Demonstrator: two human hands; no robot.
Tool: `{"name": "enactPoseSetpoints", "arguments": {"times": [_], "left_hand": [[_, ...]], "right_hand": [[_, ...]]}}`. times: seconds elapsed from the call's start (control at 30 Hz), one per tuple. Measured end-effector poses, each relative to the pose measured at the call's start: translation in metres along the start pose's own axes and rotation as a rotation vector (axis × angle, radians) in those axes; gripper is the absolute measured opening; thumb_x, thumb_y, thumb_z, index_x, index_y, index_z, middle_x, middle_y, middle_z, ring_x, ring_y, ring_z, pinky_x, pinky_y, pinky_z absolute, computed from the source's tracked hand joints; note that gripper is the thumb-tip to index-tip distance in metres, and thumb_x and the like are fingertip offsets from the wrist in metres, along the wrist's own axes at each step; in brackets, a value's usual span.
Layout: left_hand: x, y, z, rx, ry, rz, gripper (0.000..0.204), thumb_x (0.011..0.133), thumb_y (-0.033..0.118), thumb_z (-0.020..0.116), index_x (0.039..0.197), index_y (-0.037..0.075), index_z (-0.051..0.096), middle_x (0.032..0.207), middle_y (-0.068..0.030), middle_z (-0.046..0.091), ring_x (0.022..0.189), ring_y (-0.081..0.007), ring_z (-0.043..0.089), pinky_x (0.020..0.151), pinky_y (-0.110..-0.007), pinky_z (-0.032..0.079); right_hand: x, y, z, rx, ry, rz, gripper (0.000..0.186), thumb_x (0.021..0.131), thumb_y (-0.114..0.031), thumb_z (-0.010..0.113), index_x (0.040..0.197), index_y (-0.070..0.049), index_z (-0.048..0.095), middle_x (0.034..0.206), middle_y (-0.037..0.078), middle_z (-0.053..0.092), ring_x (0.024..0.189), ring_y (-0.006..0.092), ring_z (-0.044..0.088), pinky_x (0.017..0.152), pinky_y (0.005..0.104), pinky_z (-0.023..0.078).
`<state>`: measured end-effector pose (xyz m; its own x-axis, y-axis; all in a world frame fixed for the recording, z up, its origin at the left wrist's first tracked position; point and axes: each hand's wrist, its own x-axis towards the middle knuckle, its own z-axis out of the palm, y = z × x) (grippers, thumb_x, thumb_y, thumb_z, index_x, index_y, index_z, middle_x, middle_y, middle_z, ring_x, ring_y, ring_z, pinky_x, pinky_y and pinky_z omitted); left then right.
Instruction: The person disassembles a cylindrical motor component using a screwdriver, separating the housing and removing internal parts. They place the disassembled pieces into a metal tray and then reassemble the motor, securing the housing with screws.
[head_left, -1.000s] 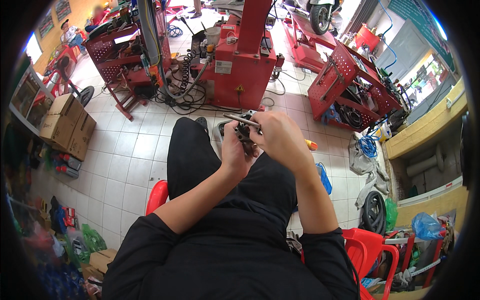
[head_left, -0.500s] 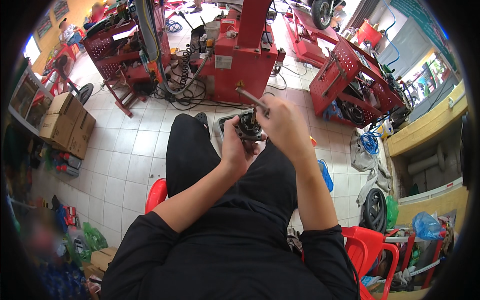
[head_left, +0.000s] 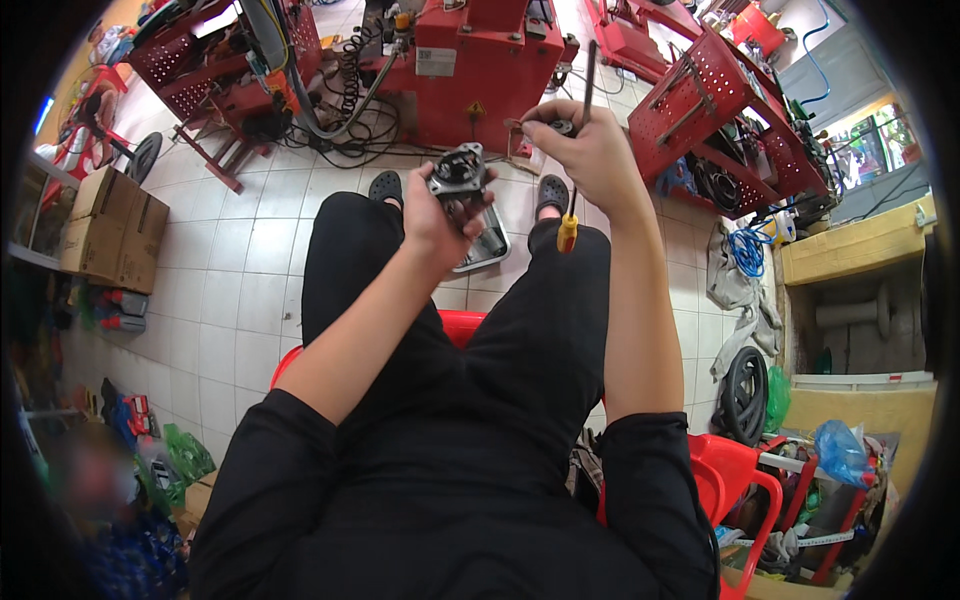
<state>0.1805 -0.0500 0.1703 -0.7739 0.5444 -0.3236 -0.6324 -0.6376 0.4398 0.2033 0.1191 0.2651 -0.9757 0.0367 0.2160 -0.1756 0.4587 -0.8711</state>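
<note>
Metal housing (head_left: 458, 172): sits tilted in the left hand (head_left: 432, 222), open face up; too dark inside to tell part from part, and covered underneath by palm and fingers.
Left hand: curls around the housing from below, with the thumb along the left edge and fingertips showing at the right.
Right hand (head_left: 592, 160): hangs apart from the housing, to the right and slightly beyond; seems to pinch a small piece (head_left: 515, 127) between thumb and forefinger (too small to name), with the other fingers folded around a screwdriver.
Screwdriver (head_left: 567, 236): stands to the right of the housing, dark shaft up, yellow handle down; hidden in the middle by the fist (seemingly one tool, hard to confirm).
Tray (head_left: 490, 262): lies on the floor below and right of the housing, partly covered by the left hand; hard to make out inside.
Tiled floor (head_left: 235, 285): spreads pale and square-jointed all around beneath the housing.
Red machine (head_left: 478, 95): rises boxy beyond the housing, cut off at the top edge.
Perforated cart (head_left: 670, 120): leans in the view far right of the housing; painted red, punched with round holes.
Cardboard boxes (head_left: 105, 235): stand far left of the housing, brown and matt.
Chair (head_left: 463, 327): shows smooth red plastic between black-clad thighs, below the housing.
</note>
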Motion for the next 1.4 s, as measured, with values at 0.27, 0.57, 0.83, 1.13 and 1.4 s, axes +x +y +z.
{"name": "enactPoseSetpoints", "arguments": {"times": [0.27, 0.57, 0.83, 1.13, 1.4], "left_hand": [[0.094, 0.014, -0.049, 0.243, 0.142, 0.011, 0.047, 0.090, 0.040, 0.023, 0.100, 0.009, 0.057, 0.089, -0.0086, 0.064, 0.058, -0.0132, 0.049, 0.042, -0.023, 0.031], [0.198, 0.011, -0.094, 0.027, 0.179, -0.098, 0.050, 0.088, 0.043, 0.028, 0.100, 0.004, 0.058, 0.085, -0.0108, 0.064, 0.054, -0.0150, 0.049, 0.039, -0.025, 0.028], [0.258, -0.021, -0.188, 0.185, 0.365, -0.226, 0.048, 0.088, 0.041, 0.030, 0.098, 0.004, 0.058, 0.084, -0.0115, 0.064, 0.050, -0.0141, 0.048, 0.037, -0.024, 0.028], [0.263, -0.109, -0.296, 0.052, 0.609, -0.374, 0.047, 0.088, 0.042, 0.029, 0.101, 0.007, 0.058, 0.084, -0.0089, 0.063, 0.054, -0.0159, 0.047, 0.039, -0.025, 0.026], [0.276, -0.118, -0.324, 0.015, 0.739, -0.302, 0.047, 0.088, 0.043, 0.029, 0.095, 0.008, 0.060, 0.079, -0.0075, 0.065, 0.050, -0.0138, 0.048, 0.039, -0.024, 0.026]], "right_hand": [[0.070, 0.119, 0.022, -0.296, -0.157, 0.132, 0.021, 0.075, -0.017, 0.061, 0.084, 0.001, 0.066, 0.059, 0.013, 0.057, 0.056, 0.0217, 0.056, 0.061, 0.0322, 0.045], [0.108, 0.305, 0.060, -0.712, -0.526, 0.380, 0.022, 0.072, -0.017, 0.063, 0.087, -0.002, 0.068, 0.088, 0.020, 0.065, 0.085, 0.0337, 0.063, 0.078, 0.0397, 0.050], [0.105, 0.435, 0.112, -0.761, -0.883, 0.588, 0.028, 0.073, -0.011, 0.056, 0.098, 0.001, 0.062, 0.102, 0.021, 0.063, 0.097, 0.0328, 0.061, 0.083, 0.0398, 0.049], [0.077, 0.500, 0.169, -0.849, -0.939, 0.532, 0.024, 0.082, -0.013, 0.048, 0.094, -0.005, 0.067, 0.099, 0.014, 0.066, 0.093, 0.0274, 0.065, 0.076, 0.0379, 0.052], [0.045, 0.531, 0.188, -0.951, -0.988, 0.448, 0.024, 0.084, -0.015, 0.047, 0.091, -0.010, 0.069, 0.095, 0.009, 0.068, 0.089, 0.0238, 0.066, 0.072, 0.0353, 0.053]]}}
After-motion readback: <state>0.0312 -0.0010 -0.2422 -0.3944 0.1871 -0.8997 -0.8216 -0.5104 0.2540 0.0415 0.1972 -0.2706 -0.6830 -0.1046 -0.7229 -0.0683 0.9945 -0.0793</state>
